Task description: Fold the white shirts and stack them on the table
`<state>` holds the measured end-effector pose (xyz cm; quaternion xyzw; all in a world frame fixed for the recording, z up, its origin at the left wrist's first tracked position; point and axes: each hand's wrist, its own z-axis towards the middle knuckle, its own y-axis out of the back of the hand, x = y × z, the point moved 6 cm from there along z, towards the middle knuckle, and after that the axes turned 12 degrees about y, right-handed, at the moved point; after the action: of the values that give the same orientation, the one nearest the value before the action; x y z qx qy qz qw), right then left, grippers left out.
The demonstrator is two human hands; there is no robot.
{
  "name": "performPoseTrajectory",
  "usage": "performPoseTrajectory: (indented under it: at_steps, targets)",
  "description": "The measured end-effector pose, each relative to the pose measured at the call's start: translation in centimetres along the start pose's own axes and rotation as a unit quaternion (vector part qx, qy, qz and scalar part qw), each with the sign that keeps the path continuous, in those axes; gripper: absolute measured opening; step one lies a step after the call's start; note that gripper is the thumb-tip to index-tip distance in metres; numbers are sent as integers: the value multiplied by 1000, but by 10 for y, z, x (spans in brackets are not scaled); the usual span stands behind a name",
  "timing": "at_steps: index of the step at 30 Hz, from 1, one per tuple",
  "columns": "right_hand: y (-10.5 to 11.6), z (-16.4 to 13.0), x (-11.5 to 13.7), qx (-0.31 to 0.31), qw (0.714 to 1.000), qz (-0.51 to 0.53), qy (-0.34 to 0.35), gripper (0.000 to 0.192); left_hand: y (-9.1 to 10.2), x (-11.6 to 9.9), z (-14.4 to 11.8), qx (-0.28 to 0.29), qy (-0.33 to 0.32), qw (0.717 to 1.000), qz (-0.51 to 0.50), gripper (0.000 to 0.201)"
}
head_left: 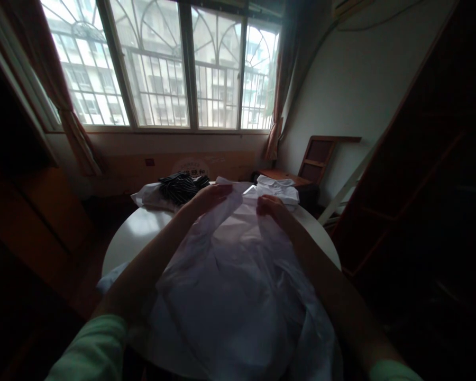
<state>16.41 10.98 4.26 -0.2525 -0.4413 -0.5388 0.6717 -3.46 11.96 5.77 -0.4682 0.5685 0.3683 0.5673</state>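
My left hand (210, 197) and right hand (272, 205) each pinch the white shirt (230, 275) at table's (130, 233) far edge | keep grips level, cloth taut, smooth.

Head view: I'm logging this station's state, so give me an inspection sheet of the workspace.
Surface: round white table, mostly covered by cloth.
Job's things: white shirt spread out across the table.
Clutter: striped garment at the far left; folded white stack at the far right.
Grips: left hand and right hand both pinch the shirt's far edge.
Cables: one cord along the wall, top right.
Surroundings: barred window, curtains, wooden chair, dark shelving on the right.
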Motion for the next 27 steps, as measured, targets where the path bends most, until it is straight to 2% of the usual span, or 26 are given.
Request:
performPoseTrajectory:
  at_steps: [2,3,5,8,10,12,14,16,19,21,23,25,27]
  targets:
    - [-3,1,0,18,999,41,30,28,-5,5,6,20,-24,999,40,37]
    - [-6,1,-3,38,998,36,36,32,-5,13,9,11,-23,996,89,40]
    - [-10,1,-15,73,996,-27,33,45,-3,35,18,-21,-19,976,215,44]
    - [-9,0,-34,72,975,-210,27,57,-1,75,27,-61,-27,915,397,41]
    - [-9,-1,-46,68,947,-315,17,52,-3,99,27,-72,-31,876,475,39]
    - [-11,-4,-56,80,921,-381,1,44,-9,110,23,-90,-64,833,542,38]
    - [-15,-6,-64,113,897,-427,-7,34,-16,113,17,-107,-101,795,589,39]
    - [-20,-7,-68,149,873,-464,-8,25,-22,109,11,-110,-119,773,613,39]
    - [-28,-8,-70,177,840,-512,-27,32,-28,102,6,-93,-113,764,629,31]
    - [-33,-9,-71,185,819,-539,-58,44,-30,101,6,-79,-78,762,638,23]
    - [-40,-12,-72,184,798,-568,-81,53,-31,102,6,-65,-28,767,638,26]
    - [-46,-14,-72,175,785,-587,-89,55,-33,104,5,-70,-10,766,639,34]
    - [-50,-16,-72,166,783,-591,-97,46,-36,103,3,-92,-26,755,648,34]
